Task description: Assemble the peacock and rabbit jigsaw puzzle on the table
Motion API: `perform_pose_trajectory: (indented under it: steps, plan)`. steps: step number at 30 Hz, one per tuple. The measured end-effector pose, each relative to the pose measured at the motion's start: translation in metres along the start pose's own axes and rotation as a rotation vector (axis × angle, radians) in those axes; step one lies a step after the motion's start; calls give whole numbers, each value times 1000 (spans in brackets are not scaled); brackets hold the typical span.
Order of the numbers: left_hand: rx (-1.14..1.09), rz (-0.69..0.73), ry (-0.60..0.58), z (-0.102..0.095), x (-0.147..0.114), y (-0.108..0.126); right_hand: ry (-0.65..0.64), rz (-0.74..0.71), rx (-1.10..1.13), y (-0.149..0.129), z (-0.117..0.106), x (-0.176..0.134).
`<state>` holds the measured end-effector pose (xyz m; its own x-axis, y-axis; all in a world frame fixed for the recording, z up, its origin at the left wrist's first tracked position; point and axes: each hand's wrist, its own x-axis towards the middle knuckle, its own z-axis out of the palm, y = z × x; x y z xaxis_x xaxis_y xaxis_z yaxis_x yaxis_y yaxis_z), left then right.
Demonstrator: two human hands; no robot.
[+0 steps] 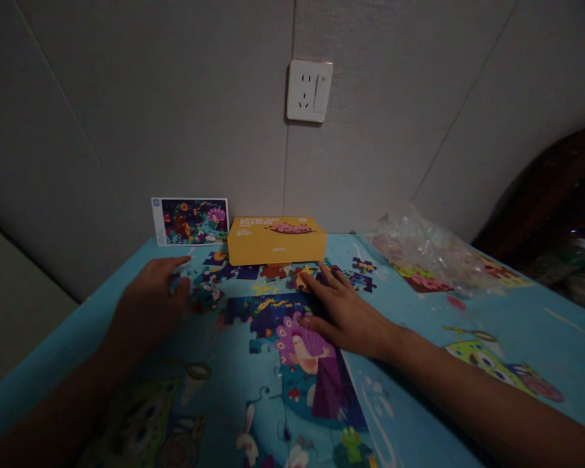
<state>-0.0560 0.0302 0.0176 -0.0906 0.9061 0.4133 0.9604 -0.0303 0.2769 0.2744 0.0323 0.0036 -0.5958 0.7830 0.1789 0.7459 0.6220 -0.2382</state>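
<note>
A partly joined jigsaw puzzle [312, 383] lies on the table, showing a pink-purple peacock-like figure, a white rabbit and a green frog. My right hand [348, 315] rests on its upper right part, fingers spread and pointing toward the loose pieces. At the left, my left hand [149, 296] hovers or rests by loose puzzle pieces [207, 296]; it is slightly blurred, with thumb and index finger apart and nothing visible held. More loose pieces [363, 279] lie beyond my right fingertips, in front of the yellow box [277, 244].
A picture card [190, 222] leans upright against the wall, left of the box. A crumpled clear plastic bag [433, 253] lies at the back right over colourful printed sheets. The blue tablecloth [409, 312] has cartoon prints. A socket [309, 91] is on the wall.
</note>
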Motion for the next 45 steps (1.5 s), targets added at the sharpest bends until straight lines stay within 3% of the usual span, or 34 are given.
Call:
perform_pose_trajectory:
  steps: [4,7,9,15,20,22,25,27,29,32,34,43,45]
  plan:
    - [235,-59,-151,3,12,-29,2,69,-32,1,2,2]
    - [278,-55,-327,8,13,-40,27,116,-56,-4,5,6]
    - [266,-53,-383,9,13,-43,61,158,-84,-4,8,8]
    - [274,-155,-300,5,16,-44,123,163,-115,1,14,8]
    - [176,-309,-268,-2,22,-44,151,22,-80,-5,8,5]
    - [31,-400,-196,-6,22,-38,142,-63,-38,-10,4,3]
    - [-426,-410,-60,-11,14,-17,86,-200,43,-18,1,-2]
    - [-700,-338,-113,-11,4,3,41,-288,85,-24,0,-4]
    - [-843,-253,-269,-8,-8,23,-10,-365,122,-28,-1,-5]
    - [-903,-188,-540,2,-25,45,-82,-439,183,-32,-2,-5]
    - [-885,-163,-641,7,-33,52,-95,-460,213,-32,-3,-5]
    - [-912,-124,-632,10,-38,54,-161,-489,269,-38,-10,-4]
    - [-856,-169,-539,9,-35,53,-113,-423,240,-38,-10,-3]
